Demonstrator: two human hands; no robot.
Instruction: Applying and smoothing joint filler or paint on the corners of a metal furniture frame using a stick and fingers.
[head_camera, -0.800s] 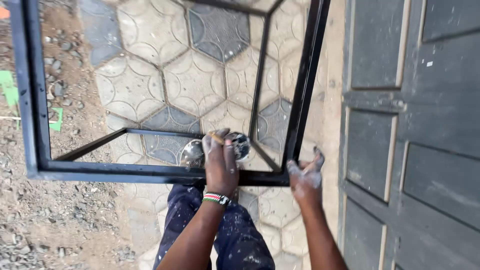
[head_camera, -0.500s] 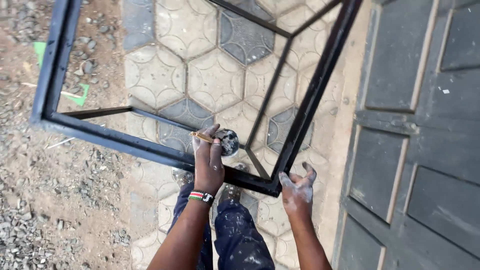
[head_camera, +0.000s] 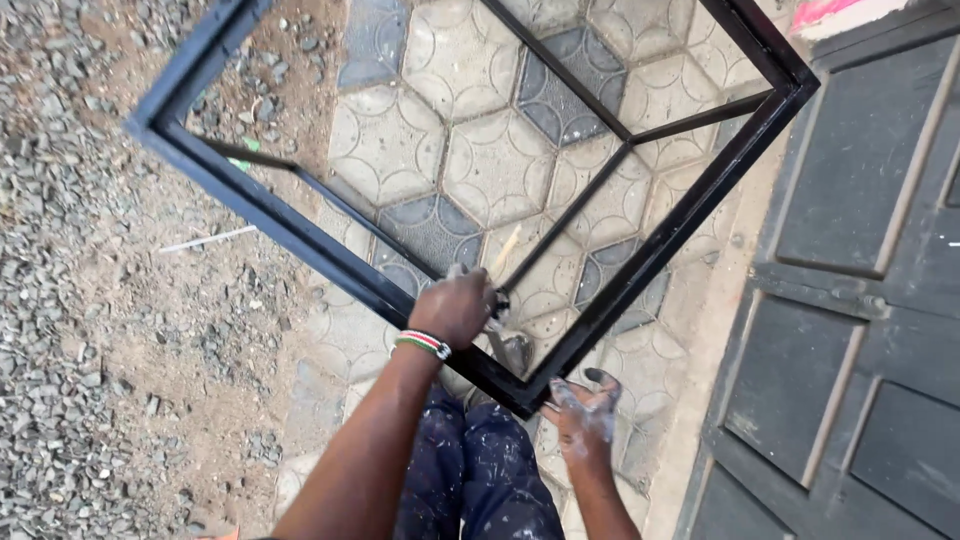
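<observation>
My right hand (head_camera: 583, 415), paint-smeared, fingers spread open, touches the near corner of the black metal frame (head_camera: 300, 230) from below. My left hand (head_camera: 456, 308), beaded wristband (head_camera: 422, 344) on, is closed around a paintbrush (head_camera: 500, 262) at the frame's near bar. Frame tilts over hexagonal pavers (head_camera: 480, 160); gravel (head_camera: 70, 300) left, dark metal door (head_camera: 860, 300) right.

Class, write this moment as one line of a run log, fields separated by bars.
left hand: grips paintbrush at black metal frame | right hand: paint-smeared, under frame's near corner | ground: hexagonal pavers | grey door right
</observation>
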